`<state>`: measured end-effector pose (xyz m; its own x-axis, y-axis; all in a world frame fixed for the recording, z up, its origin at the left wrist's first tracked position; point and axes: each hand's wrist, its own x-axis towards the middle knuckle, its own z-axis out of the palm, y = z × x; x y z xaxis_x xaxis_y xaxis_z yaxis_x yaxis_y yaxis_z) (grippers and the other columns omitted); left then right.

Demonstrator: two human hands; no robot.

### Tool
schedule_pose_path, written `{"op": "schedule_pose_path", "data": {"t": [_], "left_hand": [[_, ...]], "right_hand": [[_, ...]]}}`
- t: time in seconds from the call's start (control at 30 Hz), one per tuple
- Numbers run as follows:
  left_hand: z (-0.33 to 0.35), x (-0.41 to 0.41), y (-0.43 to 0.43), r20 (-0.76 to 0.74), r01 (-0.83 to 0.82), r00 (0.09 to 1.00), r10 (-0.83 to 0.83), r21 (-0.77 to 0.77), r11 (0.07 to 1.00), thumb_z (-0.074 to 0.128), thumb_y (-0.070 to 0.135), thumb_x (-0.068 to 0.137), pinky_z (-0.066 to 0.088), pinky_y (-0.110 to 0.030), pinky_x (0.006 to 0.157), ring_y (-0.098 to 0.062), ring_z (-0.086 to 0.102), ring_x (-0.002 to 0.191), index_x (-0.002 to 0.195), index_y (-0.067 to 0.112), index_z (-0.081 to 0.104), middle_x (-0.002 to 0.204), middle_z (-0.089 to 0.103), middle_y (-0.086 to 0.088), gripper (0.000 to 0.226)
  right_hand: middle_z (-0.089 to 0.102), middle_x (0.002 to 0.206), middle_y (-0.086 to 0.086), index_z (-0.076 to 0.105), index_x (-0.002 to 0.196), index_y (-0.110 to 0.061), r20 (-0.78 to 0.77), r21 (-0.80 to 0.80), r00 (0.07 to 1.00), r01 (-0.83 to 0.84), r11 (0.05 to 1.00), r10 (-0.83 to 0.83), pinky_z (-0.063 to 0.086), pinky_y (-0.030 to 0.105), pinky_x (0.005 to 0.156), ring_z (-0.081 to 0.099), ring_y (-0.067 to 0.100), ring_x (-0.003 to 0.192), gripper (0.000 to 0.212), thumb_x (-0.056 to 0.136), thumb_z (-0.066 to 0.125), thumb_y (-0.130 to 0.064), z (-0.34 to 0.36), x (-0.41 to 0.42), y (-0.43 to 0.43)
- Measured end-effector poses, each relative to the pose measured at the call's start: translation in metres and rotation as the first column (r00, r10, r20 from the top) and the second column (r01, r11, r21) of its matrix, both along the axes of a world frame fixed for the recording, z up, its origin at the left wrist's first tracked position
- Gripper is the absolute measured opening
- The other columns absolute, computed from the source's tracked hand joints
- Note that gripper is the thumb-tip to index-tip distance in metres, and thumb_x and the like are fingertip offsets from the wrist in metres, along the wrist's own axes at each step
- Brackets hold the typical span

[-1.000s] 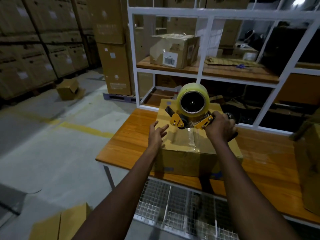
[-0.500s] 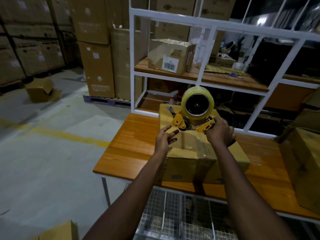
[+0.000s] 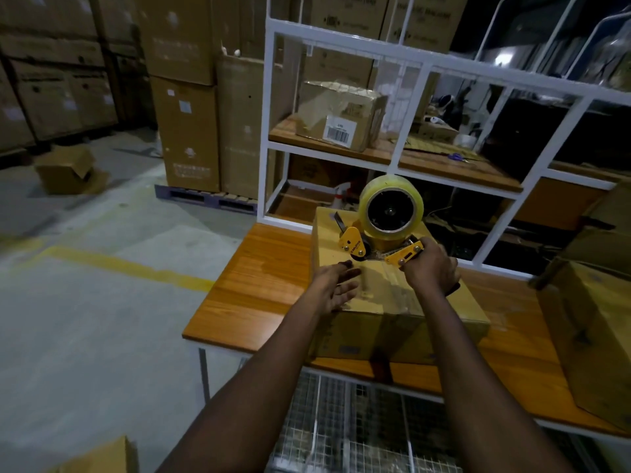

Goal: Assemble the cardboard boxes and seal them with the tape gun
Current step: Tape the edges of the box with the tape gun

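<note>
Cardboard box (image 3: 392,312) sits closed on the wooden table (image 3: 259,278). My left hand (image 3: 336,285) lies flat, fingers straight, pinning the flaps, while my right hand (image 3: 431,268) grips the tape gun (image 3: 382,230) on the seam to lay tape.

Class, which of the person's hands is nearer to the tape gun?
Right. The right hand grips the tape gun by its handle; the left hand lies open on the cardboard box top, just left of the gun's front end.

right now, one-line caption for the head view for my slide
Right hand holds the tape gun on the cardboard box while the left hand lies open on top.
</note>
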<state>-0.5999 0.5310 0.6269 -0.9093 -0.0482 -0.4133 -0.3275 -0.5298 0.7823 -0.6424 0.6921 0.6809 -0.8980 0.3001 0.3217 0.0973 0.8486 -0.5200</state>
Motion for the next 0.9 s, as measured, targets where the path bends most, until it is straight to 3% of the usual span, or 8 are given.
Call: {"op": "schedule_pose_path", "data": {"t": [0.07,0.2,0.4,0.5,0.6,0.73,0.9], "left_hand": [[-0.001,0.001,0.000,0.037,-0.005,0.999,0.003,0.041,0.999,0.057,0.019,0.099,0.054,-0.022,0.048,-0.014,0.063,0.062,0.117,0.003,0.063,0.081,0.069,-0.006,0.025],[-0.006,0.002,0.000,0.069,-0.023,0.998,0.013,0.143,0.989,0.050,0.014,0.101,0.053,-0.024,0.049,-0.016,0.059,0.070,0.100,0.007,0.063,0.085,0.064,-0.009,0.015],[-0.005,0.003,0.003,0.076,0.023,0.996,-0.044,0.261,0.965,0.042,0.058,0.095,0.050,-0.027,0.055,-0.022,0.058,0.065,0.106,0.004,0.067,0.071,0.065,-0.008,0.061],[0.002,0.000,0.004,0.067,0.021,0.997,-0.039,0.250,0.968,0.043,0.069,0.092,0.052,-0.024,0.050,-0.022,0.060,0.065,0.108,0.004,0.064,0.078,0.070,-0.010,0.070],[0.011,0.000,0.007,0.078,0.035,0.996,-0.051,0.201,0.979,0.053,0.056,0.095,0.050,-0.022,0.047,-0.017,0.058,0.064,0.108,0.007,0.061,0.087,0.065,-0.009,0.052],[0.011,-0.002,0.008,0.106,0.013,0.994,-0.037,0.220,0.975,0.054,0.029,0.100,0.050,-0.020,0.043,-0.015,0.056,0.060,0.090,0.005,0.061,0.068,0.064,-0.007,0.027],[0.013,-0.002,0.012,0.091,-0.029,0.996,0.002,0.293,0.956,0.049,0.021,0.101,0.049,-0.019,0.042,-0.011,0.056,0.049,0.080,0.007,0.062,0.054,0.062,-0.002,0.029]], "right_hand": [[0.059,0.123,0.007,0.064,0.107,-0.030,0.002,0.006,1.000,0.001,1.000,-0.001,0.035,0.044,0.089,0.047,0.038,0.115,0.024,0.086,0.074,-0.027,0.000,0.001,0.000],[0.060,0.121,0.008,0.063,0.104,-0.028,0.010,0.017,1.000,-0.013,1.000,0.013,0.035,0.044,0.090,0.047,0.038,0.114,0.020,0.086,0.073,-0.028,-0.002,0.002,0.002],[0.061,0.115,0.007,0.062,0.098,-0.029,0.026,0.024,1.000,-0.011,1.000,0.010,0.036,0.046,0.090,0.048,0.038,0.112,0.017,0.085,0.073,-0.028,-0.004,0.002,0.003],[0.062,0.112,0.007,0.062,0.095,-0.029,0.034,0.017,0.999,-0.002,1.000,0.002,0.036,0.045,0.088,0.049,0.037,0.110,0.018,0.084,0.074,-0.024,-0.004,0.000,0.005],[0.063,0.112,0.007,0.063,0.096,-0.029,0.034,-0.004,0.999,-0.008,1.000,0.008,0.035,0.044,0.086,0.049,0.037,0.110,0.017,0.083,0.074,-0.024,-0.005,-0.002,0.006],[0.063,0.114,0.007,0.064,0.099,-0.029,0.038,-0.022,0.999,-0.014,1.000,0.015,0.036,0.044,0.088,0.049,0.037,0.111,0.020,0.082,0.076,-0.026,-0.003,-0.005,0.008],[0.064,0.113,0.005,0.061,0.091,-0.031,0.042,-0.060,0.999,-0.026,0.998,0.028,0.038,0.045,0.089,0.050,0.037,0.111,0.019,0.081,0.076,-0.024,-0.003,-0.007,0.010]]}}
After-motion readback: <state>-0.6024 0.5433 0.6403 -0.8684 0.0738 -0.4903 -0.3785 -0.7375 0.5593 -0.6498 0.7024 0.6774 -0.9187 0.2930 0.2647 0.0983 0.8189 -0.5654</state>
